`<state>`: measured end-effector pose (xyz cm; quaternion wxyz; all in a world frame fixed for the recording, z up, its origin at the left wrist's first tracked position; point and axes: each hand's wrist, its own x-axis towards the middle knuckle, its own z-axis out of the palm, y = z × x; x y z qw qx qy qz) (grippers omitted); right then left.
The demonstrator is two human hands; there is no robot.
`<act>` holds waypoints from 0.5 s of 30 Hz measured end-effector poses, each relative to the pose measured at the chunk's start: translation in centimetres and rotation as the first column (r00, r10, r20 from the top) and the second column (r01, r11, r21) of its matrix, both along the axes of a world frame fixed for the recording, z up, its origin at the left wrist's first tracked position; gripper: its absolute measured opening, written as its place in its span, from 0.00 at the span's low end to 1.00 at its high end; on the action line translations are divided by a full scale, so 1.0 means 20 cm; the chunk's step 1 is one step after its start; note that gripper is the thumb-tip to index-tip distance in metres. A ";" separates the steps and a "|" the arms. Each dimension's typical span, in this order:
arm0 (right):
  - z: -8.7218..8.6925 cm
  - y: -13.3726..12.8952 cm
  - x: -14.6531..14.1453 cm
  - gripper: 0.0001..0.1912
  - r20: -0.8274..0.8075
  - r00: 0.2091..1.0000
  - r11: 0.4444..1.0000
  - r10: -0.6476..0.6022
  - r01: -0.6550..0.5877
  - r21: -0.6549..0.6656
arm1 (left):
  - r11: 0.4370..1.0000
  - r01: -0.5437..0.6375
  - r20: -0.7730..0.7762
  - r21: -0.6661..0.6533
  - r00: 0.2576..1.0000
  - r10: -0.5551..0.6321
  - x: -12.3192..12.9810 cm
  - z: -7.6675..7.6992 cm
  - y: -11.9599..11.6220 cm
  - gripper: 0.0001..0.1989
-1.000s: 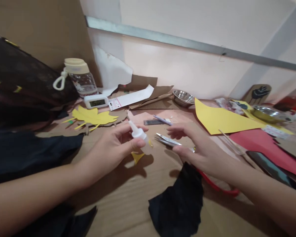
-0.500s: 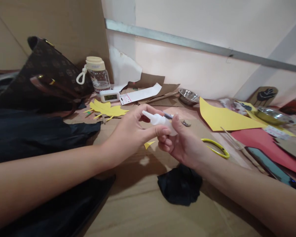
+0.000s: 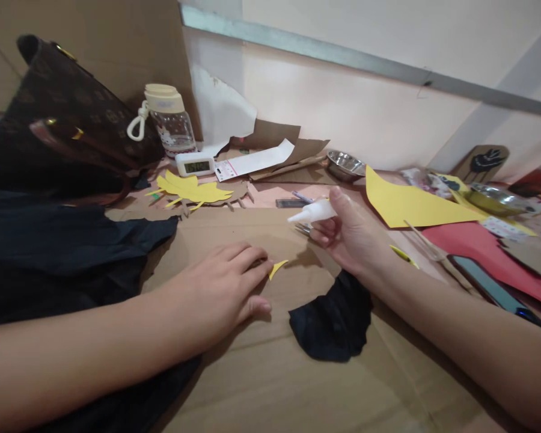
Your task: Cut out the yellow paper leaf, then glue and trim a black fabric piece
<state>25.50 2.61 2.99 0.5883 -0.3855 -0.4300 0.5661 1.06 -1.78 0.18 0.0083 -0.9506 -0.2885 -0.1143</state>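
My right hand [image 3: 338, 231] is wrapped round a small white glue bottle [image 3: 314, 211], its nozzle pointing left. My left hand [image 3: 234, 282] lies palm down on the cardboard [image 3: 252, 373], fingers stretched toward a small yellow paper piece [image 3: 278, 269]; the fingertips are at its left edge. Nothing shows held in that hand. Below my right wrist lies a black cloth piece [image 3: 331, 322]. Farther back on the left rests a yellow paper cutout [image 3: 193, 188] with pointed edges, over a brown one.
Black fabric [image 3: 54, 258] and a dark handbag [image 3: 67, 120] fill the left. A bottle [image 3: 169, 120] and digital clock [image 3: 195, 164] stand behind. A metal bowl [image 3: 345, 165], yellow sheet [image 3: 415, 201], red sheet [image 3: 473, 246] and phone [image 3: 493, 285] lie to the right.
My left hand has moved away from the glue bottle and down onto the cardboard beside the small yellow piece. The bottle stays in my right hand, and the view has shifted slightly.
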 end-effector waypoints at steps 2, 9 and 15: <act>-0.01 -0.01 -0.01 0.29 0.005 1.000 1.000 0.008 -0.008 -0.006 | 1.000 -0.005 0.038 0.029 0.999 0.004 0.00 -0.01 -0.04 0.28; -0.02 -0.03 -0.02 0.28 -0.015 0.999 0.998 -0.035 0.034 -0.056 | 0.980 0.085 0.034 0.181 0.995 -0.093 -0.02 0.02 -0.10 0.18; -0.02 -0.05 -0.02 0.23 -0.018 0.999 0.999 -0.030 0.029 -0.044 | 0.973 0.022 0.093 0.231 0.995 -0.045 -0.02 0.01 -0.12 0.27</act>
